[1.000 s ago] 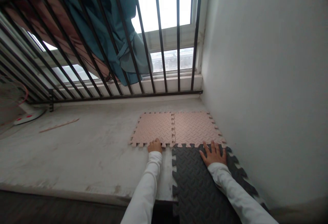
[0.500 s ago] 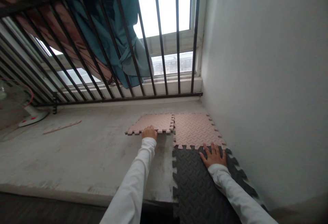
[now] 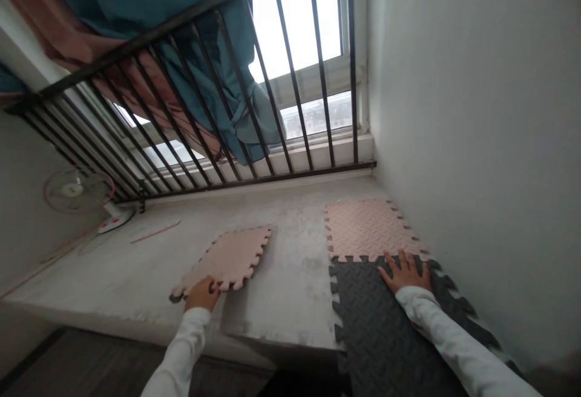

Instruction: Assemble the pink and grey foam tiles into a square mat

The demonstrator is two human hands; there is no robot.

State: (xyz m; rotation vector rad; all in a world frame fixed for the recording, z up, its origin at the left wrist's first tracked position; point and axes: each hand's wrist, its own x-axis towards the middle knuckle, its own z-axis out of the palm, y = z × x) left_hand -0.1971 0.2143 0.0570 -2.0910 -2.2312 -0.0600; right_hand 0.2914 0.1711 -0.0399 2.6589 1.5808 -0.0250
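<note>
My left hand [image 3: 202, 293] grips the near edge of a pink foam mat tile [image 3: 231, 255], which is tilted over the grey ledge. A dark piece shows at that tile's left corner; I cannot tell what it is. My right hand [image 3: 407, 272] lies flat with fingers spread on a black foam mat tile [image 3: 376, 324], its fingertips at the seam with a second pink foam tile [image 3: 370, 227]. The black tile and this pink tile meet along their toothed edges, beside the right wall.
A dark metal railing [image 3: 254, 177] runs along the back, before a window and a blue and pink curtain [image 3: 181, 64]. A fan [image 3: 77, 190] and a thin strip [image 3: 155, 232] are at the left. The ledge [image 3: 281, 306] drops to a dark floor [image 3: 91, 364].
My left hand has moved left and nearer with the pink tile, away from the second pink tile. My right hand stays on the black tile. The view has shifted left.
</note>
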